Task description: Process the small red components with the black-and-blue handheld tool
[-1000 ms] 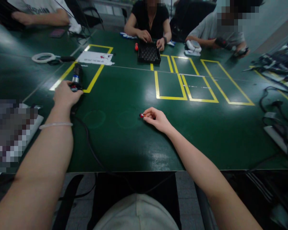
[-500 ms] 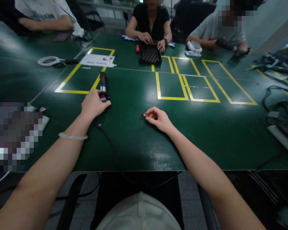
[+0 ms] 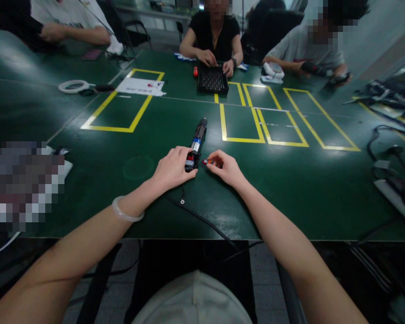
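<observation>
Nearby, a cable (image 3: 207,222) trails; left hand (image 3: 171,167) grips tool (image 3: 196,144), right hand (image 3: 225,168) pinches red piece (image 3: 204,161).

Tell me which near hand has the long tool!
The left hand, on the bracelet side, grips the tool; the right hand pinches a small red thing.

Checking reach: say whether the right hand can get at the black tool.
Probably yes: the right hand is beside the black tool, whose far end is uncovered, though it holds a small red piece and the left hand grips the near end.
</observation>
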